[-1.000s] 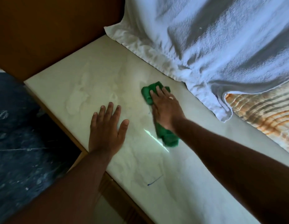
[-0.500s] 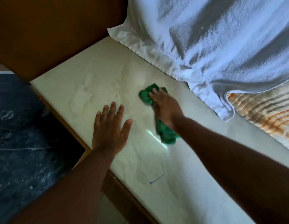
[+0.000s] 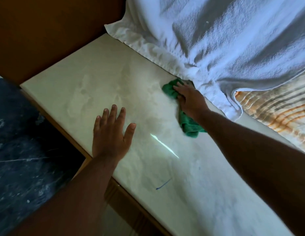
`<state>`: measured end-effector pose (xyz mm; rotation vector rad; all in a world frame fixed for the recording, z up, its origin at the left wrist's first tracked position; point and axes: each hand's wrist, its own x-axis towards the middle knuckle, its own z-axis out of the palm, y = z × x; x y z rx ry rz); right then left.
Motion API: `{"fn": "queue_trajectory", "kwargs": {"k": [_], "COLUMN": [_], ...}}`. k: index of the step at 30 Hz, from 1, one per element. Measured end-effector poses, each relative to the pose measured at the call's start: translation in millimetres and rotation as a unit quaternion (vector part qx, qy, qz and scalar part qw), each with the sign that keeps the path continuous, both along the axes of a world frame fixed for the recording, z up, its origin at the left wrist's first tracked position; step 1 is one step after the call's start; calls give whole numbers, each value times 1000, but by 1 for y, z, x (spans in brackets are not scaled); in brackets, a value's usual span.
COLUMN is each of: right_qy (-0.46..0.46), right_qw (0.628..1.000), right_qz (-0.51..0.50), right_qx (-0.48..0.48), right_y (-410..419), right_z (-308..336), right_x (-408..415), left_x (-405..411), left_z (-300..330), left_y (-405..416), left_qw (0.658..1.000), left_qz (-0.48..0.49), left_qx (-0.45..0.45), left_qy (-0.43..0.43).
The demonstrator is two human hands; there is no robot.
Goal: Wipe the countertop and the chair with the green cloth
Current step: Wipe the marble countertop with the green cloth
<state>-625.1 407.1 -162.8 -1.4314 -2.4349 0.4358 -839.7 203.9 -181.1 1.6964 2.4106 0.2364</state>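
Observation:
The pale marble countertop (image 3: 90, 79) runs diagonally across the head view. My right hand (image 3: 191, 99) presses the crumpled green cloth (image 3: 189, 126) flat on it, right against the edge of the white towel. Cloth shows ahead of my fingertips and behind my wrist. My left hand (image 3: 112, 133) lies flat on the countertop near its front edge, fingers spread, holding nothing. No chair is in view.
A large white towel (image 3: 225, 36) hangs over the back of the countertop. An orange-striped patterned surface (image 3: 276, 109) shows at the right. A brown wooden panel (image 3: 46, 31) stands at the far left end. Dark marble floor (image 3: 20, 159) lies below the front edge. A small blue mark (image 3: 162, 185) is on the top.
My right hand has slid the green cloth back and to the right, up to the towel's edge. My left hand has stayed planted on the countertop.

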Motion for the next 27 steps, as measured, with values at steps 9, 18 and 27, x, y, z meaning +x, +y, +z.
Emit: {"fn": "queue_trajectory", "kwargs": {"k": [9, 18, 27], "right_qy": [7, -10, -109], "right_qw": [942, 997, 958], "right_qz": [334, -11, 248], "right_qx": [-25, -70, -92], "right_y": [-289, -166, -285], "right_z": [-7, 20, 35], "right_x": [40, 58, 60], "left_x": [3, 0, 4], "left_z": [9, 1, 4], "left_y": [0, -2, -2], "left_qw": [1000, 1000, 1000], "left_qz": [-3, -8, -12], "left_qx": [-10, -3, -4], "left_qy": [-3, 13, 21]}}
